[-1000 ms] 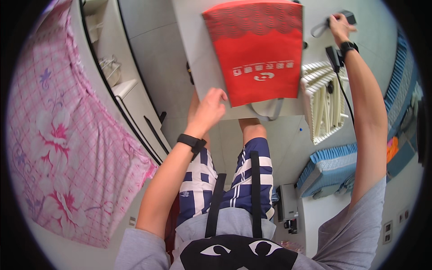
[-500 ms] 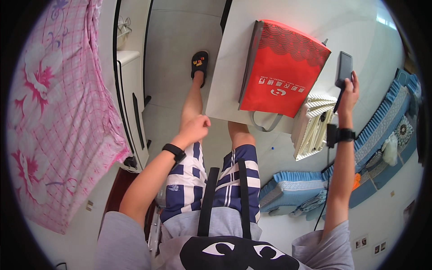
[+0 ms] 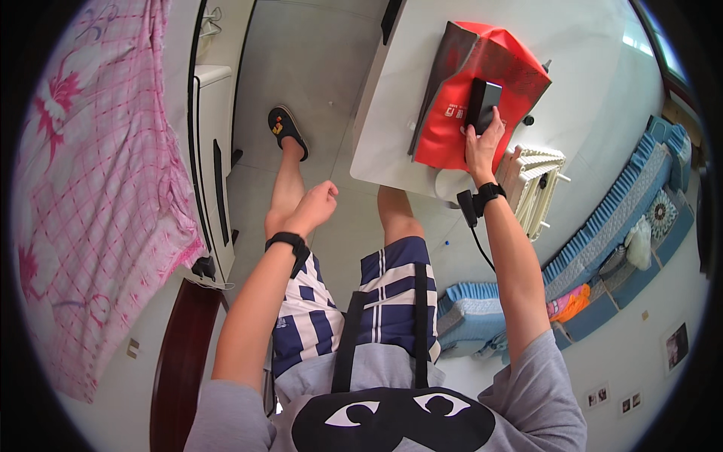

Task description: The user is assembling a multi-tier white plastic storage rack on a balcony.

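A red bag [image 3: 441,143] with a dark side panel lies on the white table [image 3: 384,151], its front creased inward. Over the bag's front is my right hand [image 3: 486,145], closed around a black slab-shaped device [image 3: 484,104]; whether the device presses on the bag I cannot tell. My left hand [image 3: 312,207] hangs in the air left of the table, above my knee. Its fingers are curled in, and nothing shows in them. Each wrist wears a black band, and a dark cable runs down from the right one.
Beside the table's right part stands a cream folded rack [image 3: 531,184]. Blue-covered seating [image 3: 617,211] curves along the right. A pink floral cloth [image 3: 98,188] and a white cabinet [image 3: 213,151] stand on the left. A small dark round object [image 3: 529,120] is near the bag.
My right hand has moved left with the device, from beside the bag to over its front. The bag has become creased. My left foot has shifted left.
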The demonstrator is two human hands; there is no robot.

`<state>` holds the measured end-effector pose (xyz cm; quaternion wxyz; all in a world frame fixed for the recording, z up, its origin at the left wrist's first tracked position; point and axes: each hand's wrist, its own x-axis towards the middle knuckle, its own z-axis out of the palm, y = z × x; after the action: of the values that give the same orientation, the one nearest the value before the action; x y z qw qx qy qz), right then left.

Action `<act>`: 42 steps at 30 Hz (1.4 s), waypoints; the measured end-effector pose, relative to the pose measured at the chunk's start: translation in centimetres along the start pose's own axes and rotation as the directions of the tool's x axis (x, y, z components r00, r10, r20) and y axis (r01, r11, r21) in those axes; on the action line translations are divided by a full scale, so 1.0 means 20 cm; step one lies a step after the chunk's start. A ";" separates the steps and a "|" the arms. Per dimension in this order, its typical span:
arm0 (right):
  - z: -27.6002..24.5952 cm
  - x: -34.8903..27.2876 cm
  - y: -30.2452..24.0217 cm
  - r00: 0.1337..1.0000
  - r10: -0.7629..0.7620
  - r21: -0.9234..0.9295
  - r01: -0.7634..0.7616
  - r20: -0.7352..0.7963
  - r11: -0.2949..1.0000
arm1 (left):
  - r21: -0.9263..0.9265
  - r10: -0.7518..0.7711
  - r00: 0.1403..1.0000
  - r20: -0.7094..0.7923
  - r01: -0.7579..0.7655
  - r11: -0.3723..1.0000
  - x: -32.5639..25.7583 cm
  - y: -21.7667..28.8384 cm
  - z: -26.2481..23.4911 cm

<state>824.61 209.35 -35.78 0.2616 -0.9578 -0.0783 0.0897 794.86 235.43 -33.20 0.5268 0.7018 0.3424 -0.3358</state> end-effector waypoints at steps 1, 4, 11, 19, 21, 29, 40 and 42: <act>0.02 0.03 0.01 1.000 0.011 -0.001 -0.011 0.001 1.000 | 0.072 -0.050 0.994 0.098 0.043 0.996 0.11 0.03 -0.03; 0.09 -0.01 0.01 0.987 0.125 0.011 -0.124 -0.102 0.992 | 0.241 -0.180 0.943 0.280 0.112 0.964 0.41 0.02 -0.06; 0.30 -0.01 0.02 0.909 0.111 -0.086 -0.158 -0.402 0.984 | 0.612 -0.124 0.987 0.103 0.035 0.790 1.33 -0.33 -0.30; 0.19 -0.02 0.07 0.914 -0.118 -0.212 0.037 -0.388 0.977 | 0.571 -0.085 0.966 0.244 -0.072 0.817 1.81 -0.55 -0.18; 0.16 -0.06 0.08 0.924 0.004 -0.051 -0.025 -0.382 0.998 | 0.616 -0.095 0.971 0.220 -0.063 0.785 1.81 -0.66 -0.03; 0.21 -0.10 0.06 0.871 0.015 -0.024 -0.031 -0.490 0.999 | 0.609 0.093 0.995 0.039 -0.098 0.787 1.93 -0.84 0.13; 0.08 -0.03 0.02 0.900 -0.082 -0.097 0.045 -0.428 0.994 | 0.305 0.405 0.903 -0.144 -0.349 0.886 1.18 0.19 -0.25; 0.03 -0.02 -0.05 0.923 -0.032 -0.071 0.005 -0.383 0.997 | 0.443 0.582 0.768 -0.267 -0.438 0.782 0.95 0.51 -0.33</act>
<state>824.00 210.36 -35.77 0.2398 -0.9644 -0.0377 -0.1049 814.29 242.03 -42.31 0.3842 0.9040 0.1663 -0.0867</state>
